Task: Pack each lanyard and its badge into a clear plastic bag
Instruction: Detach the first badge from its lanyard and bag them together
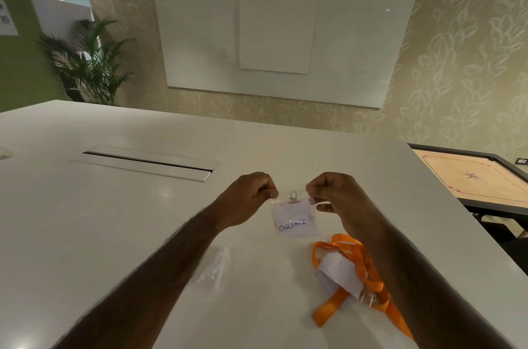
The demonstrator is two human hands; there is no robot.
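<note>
Nearest you, an orange lanyard (331, 305) and its white badge (340, 268) lie on the tabletop (114, 220), just beside your right forearm. Farther out, your left hand (248, 200) and right hand (334, 194) each pinch a top corner of a clear plastic bag (294, 217), holding it upright. Inside it sits a CHROME badge (293, 224) with a metal clip (293, 197). A spare clear bag (213, 265) lies flat by your left forearm.

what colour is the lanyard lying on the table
Orange: the lanyard shows best in the head view, near the right forearm.
</note>
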